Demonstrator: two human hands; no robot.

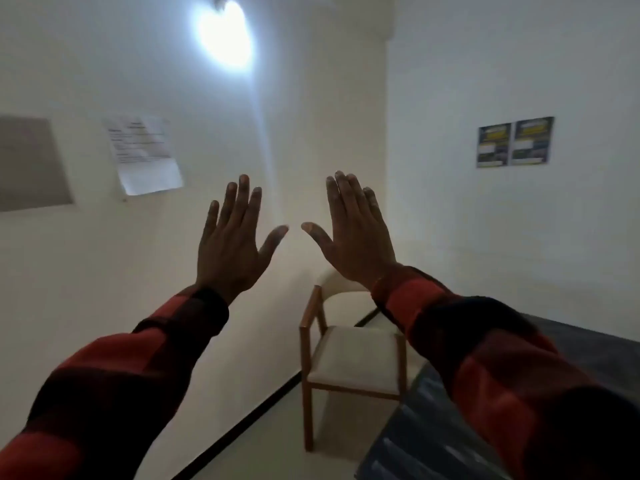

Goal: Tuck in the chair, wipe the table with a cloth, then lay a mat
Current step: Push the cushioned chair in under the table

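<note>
Here, largest first:
Walls: plain white walls (485, 64) meet in a corner behind the chair, with a black skirting strip (242, 420) along the foot of the left one.
Floor: pale floor (270, 455) under the chair and beside the desk.
Desk: dark, glossy grey-blue desk (415, 434) at the lower right; its near corner lies just beside the chair's front right leg, and the right sleeve covers much of its top.
Sleeves: red-and-black checked sleeves (145, 362) cover both forearms, which reach up and forward from the lower corners.
Chair: wooden-framed chair with a cream padded seat and curved cream back (353, 351) stands on the floor near the wall corner, at the end of the desk, its seat fully out in the open rather than under the desk top.
Hands: the left hand (232, 244) and the right hand (353, 237) are raised side by side in front of the wall, backs to the camera, fingers straight and spread, thumbs pointing toward each other without touching; both hold nothing and are well above the chair.
Board: grey rectangular board (31, 164) on the left wall, cut by the frame edge.
Paper: white printed sheet (143, 154) pinned right of the board, lower edge curling.
Posters: two dark blue-and-yellow posters (515, 142) side by side on the right wall; text too blurred to read.
Lamp: bright white glare of a wall lamp (225, 32) high up.
</note>
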